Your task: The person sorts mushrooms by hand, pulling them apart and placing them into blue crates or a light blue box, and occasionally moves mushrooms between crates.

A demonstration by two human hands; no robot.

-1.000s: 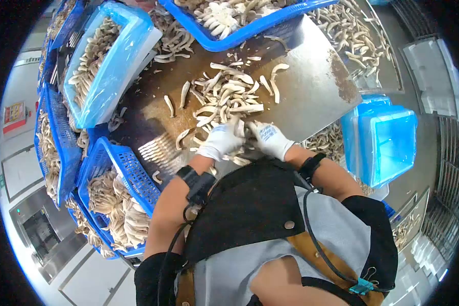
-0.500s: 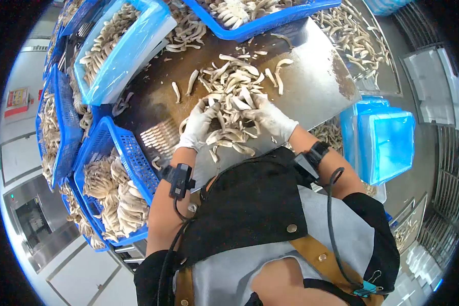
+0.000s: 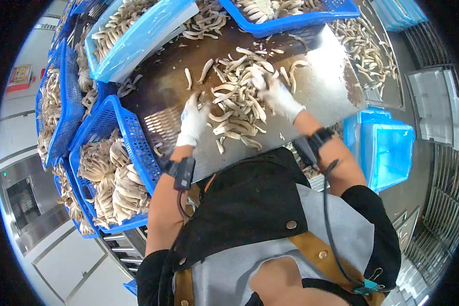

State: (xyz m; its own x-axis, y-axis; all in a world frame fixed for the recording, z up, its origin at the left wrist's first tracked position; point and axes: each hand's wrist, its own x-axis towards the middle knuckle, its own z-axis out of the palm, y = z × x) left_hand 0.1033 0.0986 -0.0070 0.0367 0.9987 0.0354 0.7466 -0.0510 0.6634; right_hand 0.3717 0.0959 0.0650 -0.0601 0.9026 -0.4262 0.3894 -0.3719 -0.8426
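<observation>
A loose pile of oyster mushrooms (image 3: pixel 237 104) with pale stems lies on a steel tabletop (image 3: pixel 311 76). Just left of the pile is my left hand (image 3: pixel 192 122), in a white glove with grubby fingertips; its fingers point away from me, slightly bent and apart. My right hand (image 3: pixel 280 99), also gloved, reaches over the right side of the pile. Motion smears its fingertips among the mushrooms there, so I cannot tell whether they grip one. A few single mushrooms lie around the pile's edges.
Blue baskets of mushrooms stand on the left, one nearby (image 3: pixel 132 137), and another (image 3: pixel 290 20) at the back. A blue-lined crate (image 3: pixel 143 43) holds more. On the right are a tray of loose mushrooms (image 3: pixel 367 48) and a blue-lined container (image 3: pixel 387 153).
My left hand has drawn back leftward out of the pile. My right hand has moved away from me and right, over the pile. The whole view has shifted slightly.
</observation>
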